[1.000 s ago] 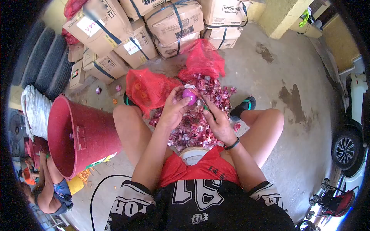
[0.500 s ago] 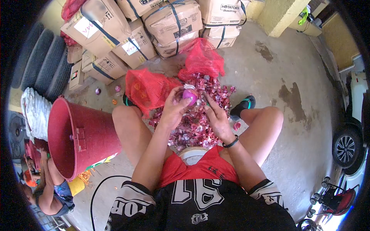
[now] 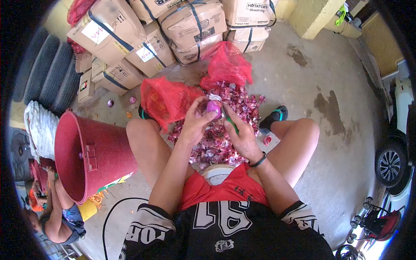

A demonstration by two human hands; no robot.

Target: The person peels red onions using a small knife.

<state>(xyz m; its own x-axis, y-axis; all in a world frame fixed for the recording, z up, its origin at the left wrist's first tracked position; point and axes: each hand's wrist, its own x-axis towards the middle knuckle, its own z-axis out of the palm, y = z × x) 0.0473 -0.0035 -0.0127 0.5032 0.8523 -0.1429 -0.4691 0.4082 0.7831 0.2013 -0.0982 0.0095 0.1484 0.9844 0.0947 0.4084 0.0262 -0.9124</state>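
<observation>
The floor (image 3: 294, 95) is grey, with stacked boxes (image 3: 197, 26) and onion skins (image 3: 221, 145) between the legs (image 3: 149, 141). Compared with half a second ago, more of the green-handled knife (image 3: 232, 124) shows. Above the skins, the left hand (image 3: 195, 119) clasps an onion (image 3: 213, 109); the right hand (image 3: 243, 138) is closed on the knife, close beside it.

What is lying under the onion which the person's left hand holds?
Below the onion, red onion skins are spread on the floor. The left hand and the onion cover part of them, and whatever lies beneath the skins cannot be seen.
</observation>
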